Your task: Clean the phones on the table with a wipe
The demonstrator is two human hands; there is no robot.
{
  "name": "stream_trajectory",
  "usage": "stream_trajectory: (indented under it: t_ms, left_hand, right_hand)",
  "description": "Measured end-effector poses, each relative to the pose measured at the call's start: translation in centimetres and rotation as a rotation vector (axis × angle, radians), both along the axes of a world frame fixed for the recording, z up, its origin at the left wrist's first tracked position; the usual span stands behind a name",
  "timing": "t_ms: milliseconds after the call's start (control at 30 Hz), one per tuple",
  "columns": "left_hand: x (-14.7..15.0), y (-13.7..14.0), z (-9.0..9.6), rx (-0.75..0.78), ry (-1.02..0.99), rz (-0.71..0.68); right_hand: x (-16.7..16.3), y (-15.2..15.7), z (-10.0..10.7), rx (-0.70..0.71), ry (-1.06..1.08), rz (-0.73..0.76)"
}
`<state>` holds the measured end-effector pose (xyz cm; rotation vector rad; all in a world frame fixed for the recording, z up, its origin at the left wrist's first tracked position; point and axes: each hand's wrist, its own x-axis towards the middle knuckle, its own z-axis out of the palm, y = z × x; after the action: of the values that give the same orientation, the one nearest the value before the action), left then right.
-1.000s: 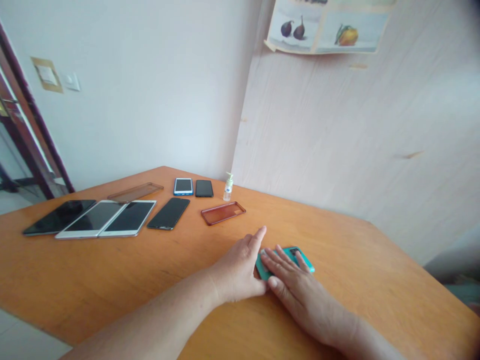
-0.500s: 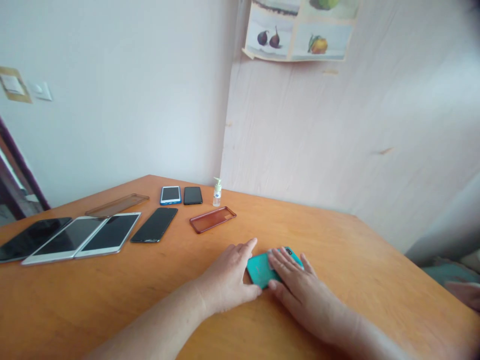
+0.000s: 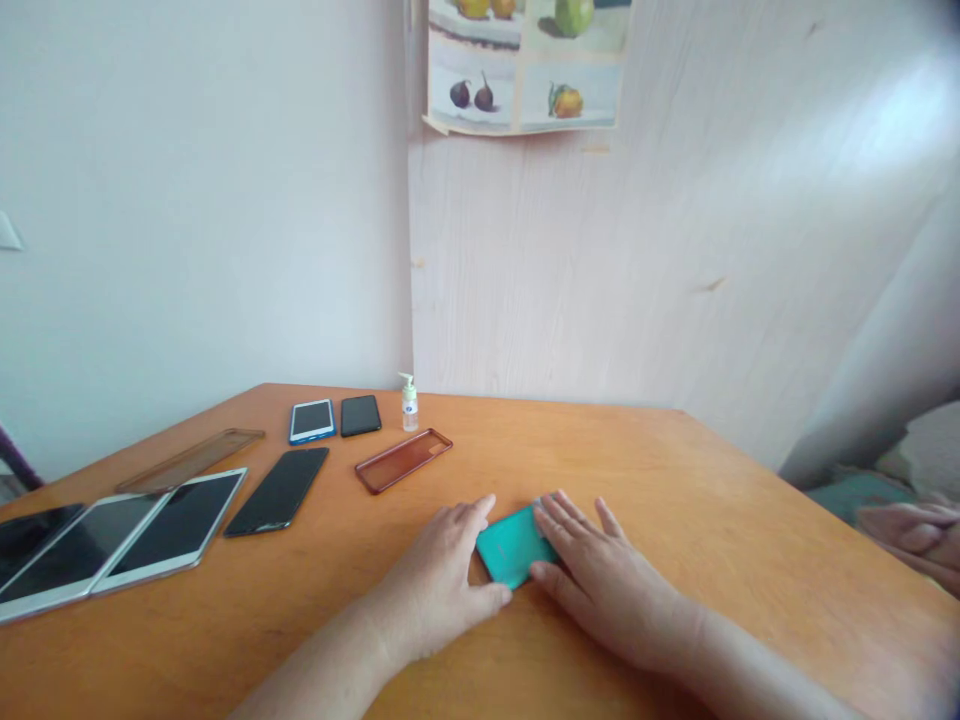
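Observation:
A turquoise smartphone (image 3: 514,548) lies back side up on the wooden table (image 3: 600,450) between my hands. My left hand (image 3: 442,570) is at its left end, open, thumb and forefinger spread around the corners. Whether they press on the edges I cannot tell. Flat over the phone's right part rests my right hand (image 3: 600,570), fingers stretched out, covering the camera end. A small pale patch shows by its fingertips, too little to name.
Behind lie a reddish clear phone case (image 3: 401,462), a black phone (image 3: 279,492), a blue-edged phone (image 3: 312,421) and a smaller dark phone (image 3: 361,415). A pump bottle (image 3: 409,405) stands near the wall. Tablets (image 3: 176,528) and a brownish clear case (image 3: 196,460) are at left. Another person's hand (image 3: 911,530) shows at right.
The view has turned to the right, so the table things sit farther left. My right hand now covers the phone's camera, which showed before. My left hand keeps its place at the phone.

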<state>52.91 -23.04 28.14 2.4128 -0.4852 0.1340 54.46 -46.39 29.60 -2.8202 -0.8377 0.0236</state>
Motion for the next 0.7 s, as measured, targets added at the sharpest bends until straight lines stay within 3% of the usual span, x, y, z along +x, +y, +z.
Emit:
stream_trajectory:
  t_ms: [100,167,233,367,433,600,700]
  left_hand:
    - [0.2,0.1,-0.1,0.021,-0.011,-0.003]
    - [0.2,0.1,-0.1,0.036,-0.019,-0.004]
    - [0.2,0.0,0.1,0.048,-0.024,0.001]
    - [0.1,0.0,0.4,0.073,-0.034,0.006]
    - [0.0,-0.1,0.6,0.083,-0.048,0.010]
    - [0.1,-0.2,0.8,0.105,-0.086,0.006]
    - [0.1,-0.2,0.9,0.130,-0.089,0.017]
  right_hand:
    - [-2.5,1.5,1.8,0.032,0.156,0.285]
    - [-3.0,1.8,2.4,0.026,0.196,0.340]
    - [-2.3,1.4,2.0,0.002,0.130,0.238]
    - [0.1,-0.1,0.3,-0.077,-0.053,-0.108]
    - [0.1,-0.2,0.1,-0.079,-0.052,-0.128]
    - [-2.9,1.3,1.3,0.047,0.132,0.256]
    - [-2.9,1.2,1.2,0.061,0.120,0.268]
